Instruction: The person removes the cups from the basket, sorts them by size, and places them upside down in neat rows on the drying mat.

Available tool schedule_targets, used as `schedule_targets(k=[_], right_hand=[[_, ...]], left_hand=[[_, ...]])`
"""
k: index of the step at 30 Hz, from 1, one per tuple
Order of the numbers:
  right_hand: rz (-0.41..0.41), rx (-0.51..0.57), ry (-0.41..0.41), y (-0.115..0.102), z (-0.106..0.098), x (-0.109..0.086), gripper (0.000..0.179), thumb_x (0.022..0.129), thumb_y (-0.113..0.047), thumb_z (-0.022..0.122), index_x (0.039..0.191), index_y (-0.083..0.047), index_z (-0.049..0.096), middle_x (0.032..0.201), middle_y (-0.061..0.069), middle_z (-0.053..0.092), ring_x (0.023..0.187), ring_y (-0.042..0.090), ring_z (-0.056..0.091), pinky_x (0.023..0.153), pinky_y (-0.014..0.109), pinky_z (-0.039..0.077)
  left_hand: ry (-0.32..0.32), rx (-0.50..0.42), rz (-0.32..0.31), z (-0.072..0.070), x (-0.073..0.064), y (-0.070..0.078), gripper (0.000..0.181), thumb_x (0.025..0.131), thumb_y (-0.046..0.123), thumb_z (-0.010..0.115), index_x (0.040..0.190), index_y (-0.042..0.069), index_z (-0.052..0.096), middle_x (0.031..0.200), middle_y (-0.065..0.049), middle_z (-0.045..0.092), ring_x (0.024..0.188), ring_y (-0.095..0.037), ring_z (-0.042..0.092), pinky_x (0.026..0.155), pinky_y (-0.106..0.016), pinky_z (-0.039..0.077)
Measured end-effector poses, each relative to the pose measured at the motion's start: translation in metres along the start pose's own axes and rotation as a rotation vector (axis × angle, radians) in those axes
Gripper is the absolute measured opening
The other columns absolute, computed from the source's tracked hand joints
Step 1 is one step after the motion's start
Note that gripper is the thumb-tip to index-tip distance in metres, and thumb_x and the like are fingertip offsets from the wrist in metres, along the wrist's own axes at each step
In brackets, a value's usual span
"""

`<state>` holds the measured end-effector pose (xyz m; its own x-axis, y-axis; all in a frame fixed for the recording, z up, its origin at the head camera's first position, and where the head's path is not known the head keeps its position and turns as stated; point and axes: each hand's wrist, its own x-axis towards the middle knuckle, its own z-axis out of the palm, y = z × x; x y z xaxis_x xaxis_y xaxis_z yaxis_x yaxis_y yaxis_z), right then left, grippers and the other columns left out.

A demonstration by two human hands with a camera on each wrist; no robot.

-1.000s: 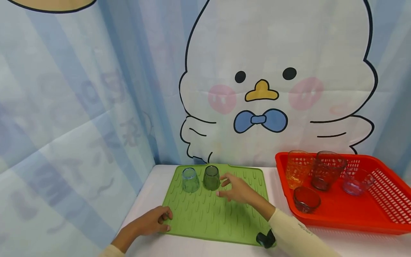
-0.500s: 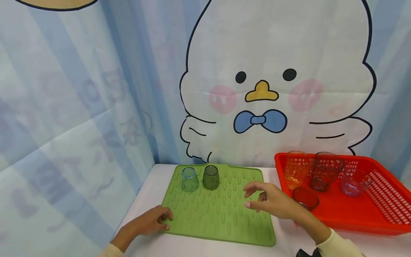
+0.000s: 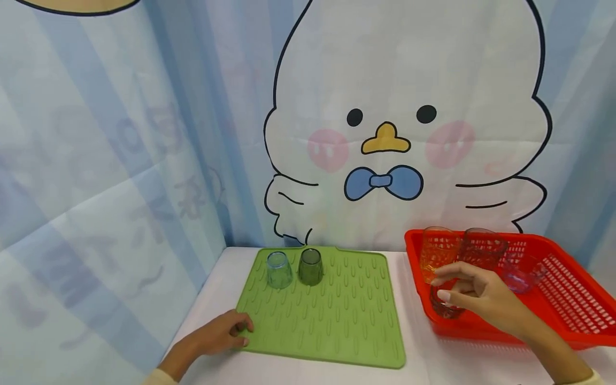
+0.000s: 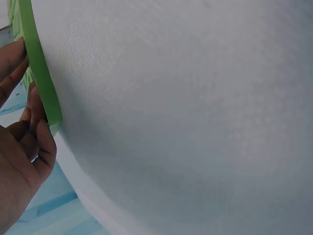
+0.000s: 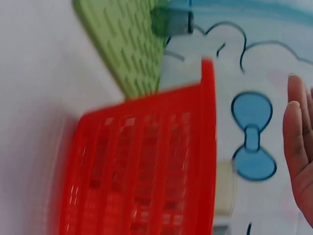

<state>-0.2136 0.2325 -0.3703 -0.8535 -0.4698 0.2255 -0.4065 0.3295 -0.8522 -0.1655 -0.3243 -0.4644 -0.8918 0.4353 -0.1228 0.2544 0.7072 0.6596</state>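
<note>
Hovering lower right, fingers (image 3: pixel 452 269) apart, your right hand (image 3: pixel 486 297) seems mid-pickup, needing to pinch the small glass (image 3: pixel 441 310); your left hand (image 3: pixel 218 332) loosely touches the mat (image 3: pixel 337 310).

on a worktop (image 3: pixel 289 371), a mat (image 3: pixel 337 321) lies to the left and a basket (image 3: pixel 462 332) to the right. near the mat's back left, a left glass (image 3: pixel 279 272) stands beside a right glass (image 3: pixel 310 267). the left grip (image 3: pixel 218 334) is at the mat's front left corner. inside the basket, a tumbler (image 3: pixel 437 247) is at the back left, a second tumbler (image 3: pixel 483 248) to its right, a bowl (image 3: pixel 522 277) farther right, and a cup (image 3: pixel 445 310) in front. the right grip (image 3: pixel 481 299) is above the basket, partly covering the cup. a curtain (image 3: pixel 245 133) hangs behind.
</note>
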Motion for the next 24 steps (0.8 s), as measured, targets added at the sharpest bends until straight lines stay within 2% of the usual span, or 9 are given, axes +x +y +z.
schedule_targets(k=[3, 7, 10, 15, 18, 21, 24], right_hand=[[-0.028, -0.029, 0.055, 0.011, -0.017, -0.004, 0.029, 0.098, -0.002, 0.061, 0.127, -0.004, 0.059, 0.109, -0.003, 0.073, 0.084, 0.018, 0.071, 0.072, 0.028, 0.061], [-0.001, -0.053, 0.091, 0.030, -0.034, -0.008, 0.030, 0.100, -0.004, 0.058, 0.130, 0.000, 0.056, 0.112, -0.005, 0.073, 0.098, 0.010, 0.071, 0.078, 0.024, 0.059], [0.039, -0.089, 0.091, 0.042, -0.043, -0.010, 0.035, 0.100, -0.007, 0.058, 0.133, 0.004, 0.052, 0.114, -0.008, 0.071, 0.100, 0.005, 0.068, 0.079, 0.022, 0.058], [0.142, -0.152, 0.047, 0.053, -0.051, -0.007, 0.050, 0.099, -0.019, 0.064, 0.141, 0.001, 0.047, 0.119, -0.017, 0.066, 0.102, 0.001, 0.062, 0.078, 0.025, 0.058], [0.197, -0.182, 0.009, 0.056, -0.052, -0.003, 0.059, 0.095, -0.024, 0.068, 0.145, -0.002, 0.045, 0.127, -0.003, 0.064, 0.107, 0.008, 0.062, 0.077, 0.025, 0.058], [0.223, -0.192, -0.054, 0.058, -0.051, 0.000, 0.067, 0.093, -0.024, 0.071, 0.147, 0.001, 0.041, 0.136, 0.021, 0.058, 0.114, 0.024, 0.060, 0.078, 0.027, 0.058], [0.248, -0.186, -0.128, 0.061, -0.049, 0.003, 0.075, 0.091, -0.026, 0.073, 0.148, 0.004, 0.036, 0.142, 0.032, 0.049, 0.118, 0.038, 0.056, 0.078, 0.030, 0.060]], left_hand=[[0.007, -0.006, -0.003, -0.002, -0.002, 0.000, 0.019, 0.090, 0.015, 0.074, 0.106, 0.011, 0.063, 0.099, -0.004, 0.053, 0.088, -0.012, 0.050, 0.075, -0.026, 0.046], [0.010, -0.022, -0.007, -0.002, -0.003, 0.001, 0.020, 0.090, 0.014, 0.074, 0.106, 0.009, 0.063, 0.098, -0.004, 0.052, 0.087, -0.011, 0.048, 0.074, -0.026, 0.045], [0.009, -0.026, -0.015, -0.001, -0.003, 0.003, 0.020, 0.090, 0.013, 0.073, 0.106, 0.009, 0.063, 0.098, -0.005, 0.052, 0.086, -0.011, 0.047, 0.074, -0.025, 0.045], [0.006, -0.022, -0.024, 0.000, -0.002, 0.005, 0.020, 0.090, 0.014, 0.073, 0.106, 0.009, 0.063, 0.097, -0.005, 0.052, 0.086, -0.012, 0.047, 0.074, -0.025, 0.044], [0.005, -0.023, -0.021, 0.001, -0.002, 0.005, 0.020, 0.090, 0.014, 0.073, 0.106, 0.009, 0.062, 0.097, -0.005, 0.052, 0.086, -0.011, 0.046, 0.074, -0.025, 0.044], [0.004, -0.028, -0.024, 0.003, -0.001, 0.003, 0.020, 0.090, 0.015, 0.073, 0.106, 0.010, 0.062, 0.097, -0.005, 0.052, 0.085, -0.010, 0.046, 0.073, -0.025, 0.043], [0.002, -0.032, -0.030, 0.003, -0.001, 0.001, 0.020, 0.090, 0.015, 0.073, 0.106, 0.011, 0.062, 0.097, -0.005, 0.051, 0.084, -0.009, 0.045, 0.073, -0.024, 0.042]])
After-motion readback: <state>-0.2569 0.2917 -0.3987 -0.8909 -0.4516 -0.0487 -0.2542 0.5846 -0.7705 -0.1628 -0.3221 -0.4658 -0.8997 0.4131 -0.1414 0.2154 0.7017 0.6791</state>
